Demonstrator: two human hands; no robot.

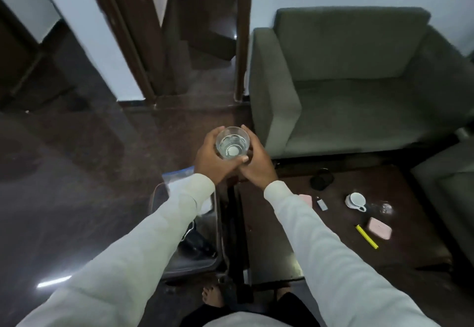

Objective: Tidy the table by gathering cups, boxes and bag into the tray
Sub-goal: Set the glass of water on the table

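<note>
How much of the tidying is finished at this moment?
Partly done: the tray already holds a plastic bag. In hand: both the left hand and right hand hold a clear glass. Left on the table: white cup, pink box.

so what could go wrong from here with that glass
The glass is clear and looks slick, held up off the table between the left hand and right hand; a loose grip could drop it. It seems to hold water, so tilting it over the tray might spill.
</note>
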